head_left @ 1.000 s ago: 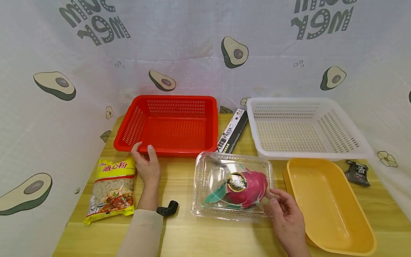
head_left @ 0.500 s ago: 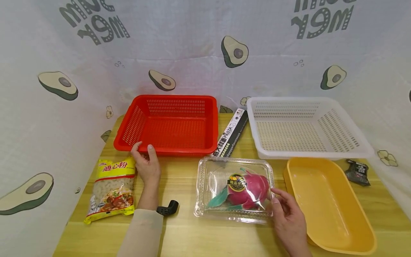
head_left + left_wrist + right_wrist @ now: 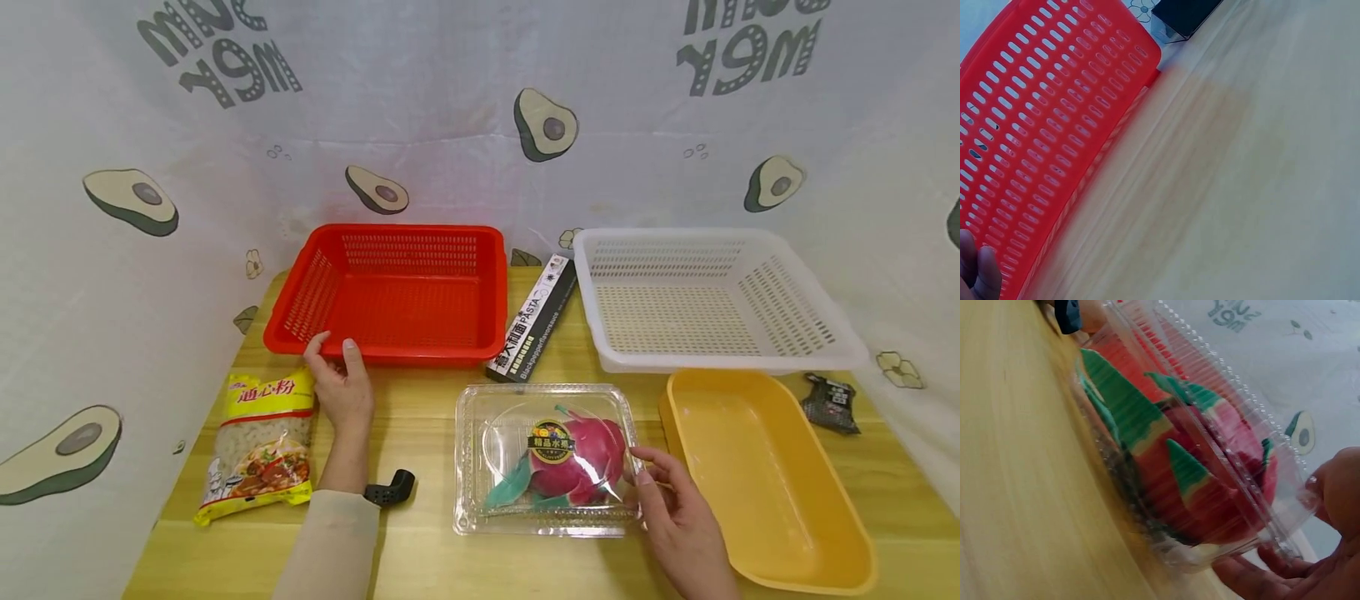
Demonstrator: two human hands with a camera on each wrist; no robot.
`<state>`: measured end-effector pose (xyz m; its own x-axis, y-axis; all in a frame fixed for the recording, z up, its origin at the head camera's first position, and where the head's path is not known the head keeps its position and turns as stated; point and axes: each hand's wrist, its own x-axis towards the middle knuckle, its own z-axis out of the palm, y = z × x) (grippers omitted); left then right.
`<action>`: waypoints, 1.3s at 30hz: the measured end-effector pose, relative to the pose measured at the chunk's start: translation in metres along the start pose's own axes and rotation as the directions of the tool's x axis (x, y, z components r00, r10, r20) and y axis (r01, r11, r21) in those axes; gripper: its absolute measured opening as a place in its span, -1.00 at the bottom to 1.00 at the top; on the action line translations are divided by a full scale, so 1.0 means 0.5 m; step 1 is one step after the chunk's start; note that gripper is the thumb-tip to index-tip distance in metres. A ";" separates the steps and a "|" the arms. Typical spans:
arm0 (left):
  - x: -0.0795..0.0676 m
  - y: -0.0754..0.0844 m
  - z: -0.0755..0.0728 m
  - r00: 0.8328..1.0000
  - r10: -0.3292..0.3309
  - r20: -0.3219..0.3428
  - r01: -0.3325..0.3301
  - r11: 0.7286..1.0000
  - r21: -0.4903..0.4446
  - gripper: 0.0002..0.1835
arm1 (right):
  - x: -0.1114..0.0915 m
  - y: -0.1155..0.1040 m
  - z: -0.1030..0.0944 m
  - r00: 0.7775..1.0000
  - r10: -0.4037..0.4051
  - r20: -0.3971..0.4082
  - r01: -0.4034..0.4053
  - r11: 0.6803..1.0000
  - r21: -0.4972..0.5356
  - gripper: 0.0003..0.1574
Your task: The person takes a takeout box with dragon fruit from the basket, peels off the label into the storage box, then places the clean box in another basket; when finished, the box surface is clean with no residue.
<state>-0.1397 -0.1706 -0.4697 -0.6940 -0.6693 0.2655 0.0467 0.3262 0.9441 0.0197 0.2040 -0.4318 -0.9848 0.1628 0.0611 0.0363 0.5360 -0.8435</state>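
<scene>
A clear plastic clamshell box (image 3: 487,433) with a round label on its lid holds a pink dragon fruit (image 3: 596,450) with green leaf tips. My right hand (image 3: 678,517) pinches the box's right edge, thumb and fingers on either side of it in the right wrist view. Whether the box fully rests on the table cannot be told. My left hand (image 3: 345,396) lies at the front rim of the red basket (image 3: 390,360), fingers loosely bent and holding nothing. Beside that hand is a yellow-topped bag of macaroni (image 3: 262,442).
A black and white pasta box (image 3: 536,321) lies between the red basket and a white basket (image 3: 600,317). At the right stand a yellow tub (image 3: 750,467) and a small black packet (image 3: 830,404). A patterned cloth (image 3: 450,100) hangs behind the table.
My right hand has brought the clamshell box down and toward me, and the pasta box's near end now shows. My left hand has stayed where it was.
</scene>
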 end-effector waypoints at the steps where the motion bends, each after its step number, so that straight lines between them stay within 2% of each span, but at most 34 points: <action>1: 0.000 0.000 -0.001 1.000 -0.005 0.001 0.005 1.000 -0.004 -0.48 | -0.001 -0.001 -0.003 0.999 0.019 0.031 -0.018 1.000 -0.007 -0.63; 3: 0.001 0.002 -0.004 1.000 -0.016 0.005 0.016 1.000 -0.012 -0.48 | -0.002 -0.003 -0.011 0.994 0.048 0.098 -0.047 0.999 -0.014 -0.58; 6: 0.001 0.005 -0.008 0.999 -0.023 0.023 0.023 1.000 -0.021 -0.45 | 0.002 -0.007 -0.026 0.984 0.050 0.172 -0.041 0.998 -0.055 -0.48; 8: -0.001 0.009 -0.012 0.999 -0.031 0.035 0.032 0.999 -0.021 -0.43 | 0.008 -0.009 -0.040 0.978 0.026 0.205 -0.006 0.995 -0.098 -0.43; 11: -0.009 0.019 -0.024 0.999 -0.021 0.050 0.021 1.000 -0.011 -0.42 | 0.023 -0.016 -0.066 0.972 -0.070 0.223 0.112 0.977 -0.180 -0.37; 14: -0.024 0.032 -0.037 0.998 0.024 0.059 -0.024 1.000 0.013 -0.45 | 0.046 -0.031 -0.094 0.953 -0.199 0.229 0.254 0.935 -0.245 -0.36; 16: -0.038 0.043 -0.045 0.993 0.089 0.077 -0.091 0.996 0.019 -0.50 | 0.067 -0.045 -0.110 0.925 -0.292 0.242 0.356 0.889 -0.288 -0.37; 18: -0.056 0.057 -0.049 0.980 0.162 0.119 -0.163 0.987 0.000 -0.56 | 0.089 -0.063 -0.121 0.890 -0.367 0.270 0.442 0.838 -0.320 -0.38; 20: -0.079 0.073 -0.048 0.953 0.230 0.195 -0.226 0.973 -0.042 -0.61 | 0.110 -0.084 -0.127 0.854 -0.414 0.317 0.509 0.793 -0.336 -0.41; 22: -0.104 0.091 -0.045 0.917 0.264 0.298 -0.246 0.964 -0.097 -0.65 | 0.130 -0.109 -0.127 0.824 -0.423 0.376 0.549 0.760 -0.347 -0.44; 25: -0.144 0.118 -0.038 0.852 0.240 0.466 -0.204 0.971 -0.126 -0.65 | 0.158 -0.137 -0.112 0.793 -0.399 0.460 0.569 0.756 -0.325 -0.52; 28: -0.181 0.139 -0.031 0.792 0.175 0.586 -0.139 0.985 -0.106 -0.61 | 0.186 -0.153 -0.083 0.764 -0.363 0.533 0.570 0.767 -0.296 -0.61; 30: -0.200 0.147 -0.024 0.767 0.143 0.625 -0.104 0.990 -0.100 -0.58 | 0.203 -0.157 -0.060 0.741 -0.351 0.572 0.577 0.770 -0.274 -0.65; 33: -0.222 0.147 -0.010 0.742 0.092 0.664 -0.019 0.993 -0.117 -0.55 | 0.224 -0.159 -0.030 0.706 -0.336 0.623 0.592 0.762 -0.260 -0.68; 36: -0.236 0.141 0.000 0.704 0.042 0.709 0.072 0.989 -0.130 -0.55 | 0.233 -0.157 -0.007 0.672 -0.352 0.652 0.634 0.727 -0.261 -0.69; 39: -0.246 0.131 0.006 0.671 0.014 0.741 0.126 0.983 -0.133 -0.56 | 0.232 -0.154 0.005 0.653 -0.363 0.665 0.663 0.697 -0.271 -0.70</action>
<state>-0.0534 -0.0649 -0.4411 -0.9976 0.0505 0.0471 0.0541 0.1478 0.9875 -0.0977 0.1796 -0.3611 -0.7693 -0.6388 -0.0088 -0.5819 0.7064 -0.4030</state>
